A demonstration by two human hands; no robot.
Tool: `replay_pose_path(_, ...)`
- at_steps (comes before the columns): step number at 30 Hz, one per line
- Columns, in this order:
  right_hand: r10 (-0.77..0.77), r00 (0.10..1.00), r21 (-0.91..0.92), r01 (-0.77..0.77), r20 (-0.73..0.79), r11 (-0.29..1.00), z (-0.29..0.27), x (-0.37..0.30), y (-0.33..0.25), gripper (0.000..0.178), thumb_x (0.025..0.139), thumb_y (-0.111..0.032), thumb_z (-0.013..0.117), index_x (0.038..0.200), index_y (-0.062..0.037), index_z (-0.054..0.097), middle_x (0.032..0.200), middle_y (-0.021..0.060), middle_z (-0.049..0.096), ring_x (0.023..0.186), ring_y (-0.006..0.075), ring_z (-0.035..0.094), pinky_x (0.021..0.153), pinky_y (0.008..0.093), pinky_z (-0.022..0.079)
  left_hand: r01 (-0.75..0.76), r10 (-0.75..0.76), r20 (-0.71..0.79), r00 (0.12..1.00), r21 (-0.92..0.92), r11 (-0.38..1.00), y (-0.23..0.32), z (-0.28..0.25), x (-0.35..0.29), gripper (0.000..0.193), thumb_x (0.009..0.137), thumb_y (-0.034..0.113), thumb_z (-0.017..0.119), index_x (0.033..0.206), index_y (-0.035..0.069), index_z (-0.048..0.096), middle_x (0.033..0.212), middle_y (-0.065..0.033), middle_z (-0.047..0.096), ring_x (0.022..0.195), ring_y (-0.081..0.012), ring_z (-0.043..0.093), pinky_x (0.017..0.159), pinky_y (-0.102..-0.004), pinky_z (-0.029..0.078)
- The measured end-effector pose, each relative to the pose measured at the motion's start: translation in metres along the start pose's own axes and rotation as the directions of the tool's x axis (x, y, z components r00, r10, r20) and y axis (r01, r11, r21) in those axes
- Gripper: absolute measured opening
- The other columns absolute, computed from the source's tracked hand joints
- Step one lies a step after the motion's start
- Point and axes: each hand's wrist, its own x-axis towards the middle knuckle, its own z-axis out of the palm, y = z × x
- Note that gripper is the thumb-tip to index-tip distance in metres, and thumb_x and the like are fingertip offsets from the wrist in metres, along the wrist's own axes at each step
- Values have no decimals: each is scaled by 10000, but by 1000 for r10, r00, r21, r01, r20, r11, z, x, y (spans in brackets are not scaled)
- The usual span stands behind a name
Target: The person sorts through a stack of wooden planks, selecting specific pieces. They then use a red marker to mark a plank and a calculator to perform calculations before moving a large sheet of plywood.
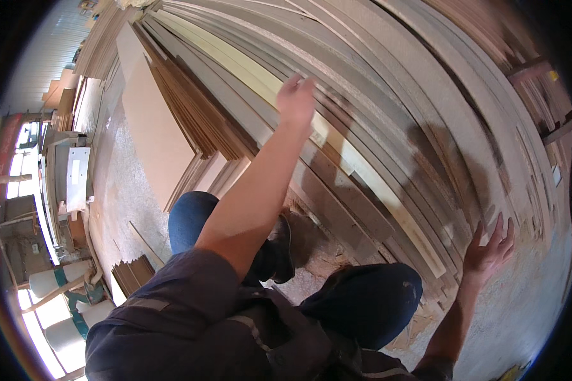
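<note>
Long, narrow wooden boards [368, 82] lie side by side in a broad stack in front of me. One pale, yellowish strip [388, 200] runs lengthwise among them, lighter than the rest. My left hand [297, 101] is over this strip; its fingers look curled but are smeared by motion, and whether they touch or grip the wood is unclear. At the near right end of the stack is my right hand [489, 251], fingers spread, holding nothing. Whether its fingertips touch the boards cannot be made out.
Left of the strip lie stacked brown boards [194, 105] and a wide, flat tan panel [149, 108]. A short corrugated brown stack [133, 273] is on the dusty floor [124, 203]. Machinery with white cylinders [67, 333] stands at far left. My bent knees [368, 301] are close to the boards.
</note>
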Motion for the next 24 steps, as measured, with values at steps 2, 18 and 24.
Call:
replay_pose_path(2,15,991,224,-45,135,973,15,-48,-16,586,871,-264,746,1385,-67,545,1358,156,572,1251,358,519,1048,490,403,28,40,-269,962,246,969,-33,-47,-20,517,908,204,658,1340,-31,501,1301,-171,569,1155,-311,562,991,-407,465)
replay_pose_path(18,-488,673,519,178,556,836,61,-176,-52,604,777,-302,758,1283,-61,533,1121,169,572,1058,415,607,884,513,502,360,-385,-271,882,-138,923,-110,-97,19,590,928,383,637,1298,-60,516,1179,-183,599,1080,-296,586,887,-435,494)
replay_pose_path(24,-188,588,383,-227,787,895,-50,-148,32,524,646,-126,752,1094,-11,506,1022,208,554,1020,440,554,882,518,454,353,-396,-44,917,-371,859,-80,-76,10,482,1005,365,561,1277,-25,479,1155,-137,562,1022,-242,552,868,-391,483)
